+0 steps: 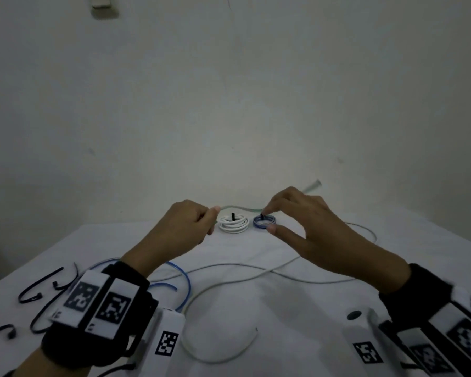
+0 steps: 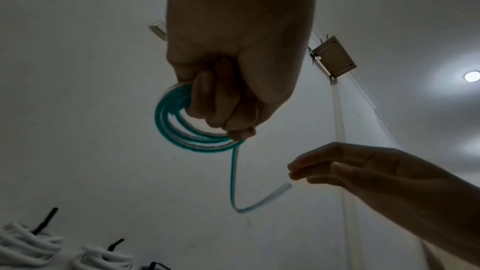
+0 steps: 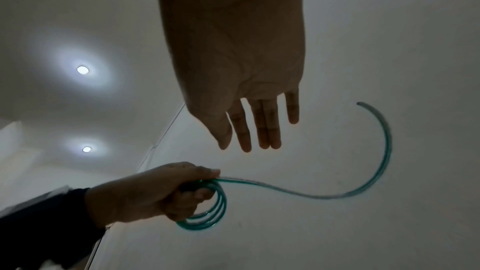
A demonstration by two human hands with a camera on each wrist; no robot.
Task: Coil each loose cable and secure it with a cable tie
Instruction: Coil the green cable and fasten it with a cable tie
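My left hand [image 1: 201, 224] grips a small coil of translucent teal cable [image 2: 168, 130], fingers curled through the loops. The cable's free tail [image 3: 376, 176] curves away to the right and ends in the air. My right hand [image 3: 249, 143] hovers open beside that tail, fingers straight, holding nothing. In the left wrist view its fingertips [image 2: 296, 169] sit just above the tail's end without gripping it. On the table behind the hands lie a white coil [image 1: 234, 225] and a blue coil [image 1: 264, 222], each bound with a black tie.
A loose blue cable [image 1: 186, 284] and a loose grey cable [image 1: 256, 268] sprawl over the white table [image 1: 283, 322] in front of me. Several black cable ties [image 1: 38, 289] lie at the front left. A plain wall stands close behind the table.
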